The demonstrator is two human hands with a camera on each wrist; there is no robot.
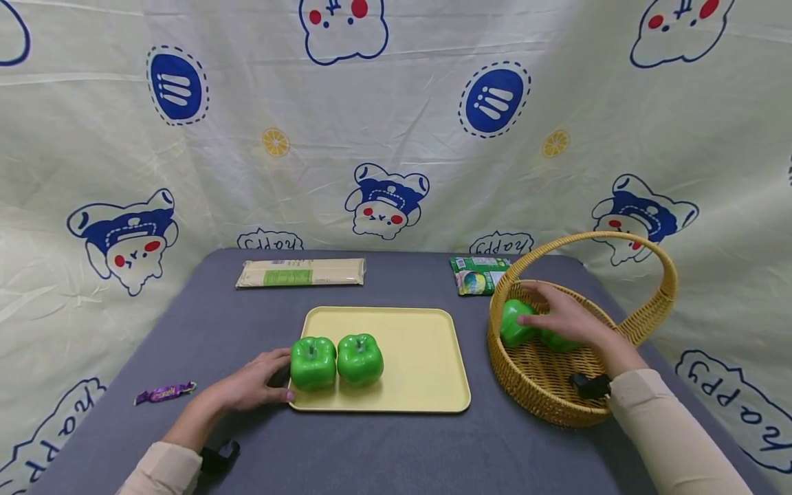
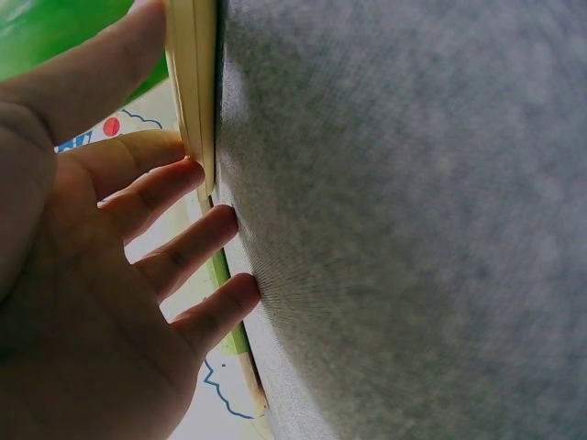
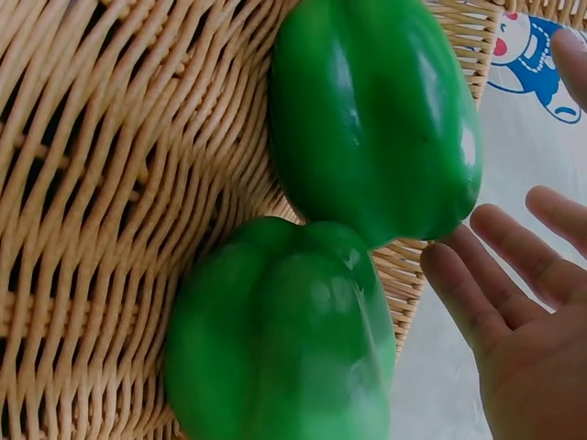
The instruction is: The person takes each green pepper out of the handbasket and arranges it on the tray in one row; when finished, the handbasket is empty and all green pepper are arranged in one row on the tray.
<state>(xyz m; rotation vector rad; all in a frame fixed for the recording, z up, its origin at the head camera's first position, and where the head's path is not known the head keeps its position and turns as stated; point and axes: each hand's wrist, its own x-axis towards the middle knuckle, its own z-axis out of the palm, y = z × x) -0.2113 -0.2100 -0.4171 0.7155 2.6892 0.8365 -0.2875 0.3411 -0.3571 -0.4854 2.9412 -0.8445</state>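
My left hand [image 1: 255,382] is at the left edge of a pale yellow tray [image 1: 421,361], thumb and fingertips at its rim with the fingers fairly straight. Two green bell peppers [image 1: 360,360] stand side by side on the tray's left half, close to that hand. On the right, my right hand [image 1: 566,317] reaches into a wicker basket [image 1: 520,388] with a tall handle. Inside lie two more bell peppers, one upper [image 3: 381,119] and one lower [image 3: 280,339] in the right wrist view. There the spread fingers are beside the upper pepper, not wrapped round it.
A long beige packet with a green label [image 1: 300,273] lies at the table's back left. Behind the basket is a green packet [image 1: 476,275], partly hidden by it. A purple-wrapped candy [image 1: 165,392] lies left of my left forearm. A printed curtain [image 1: 396,103] hangs behind the grey table.
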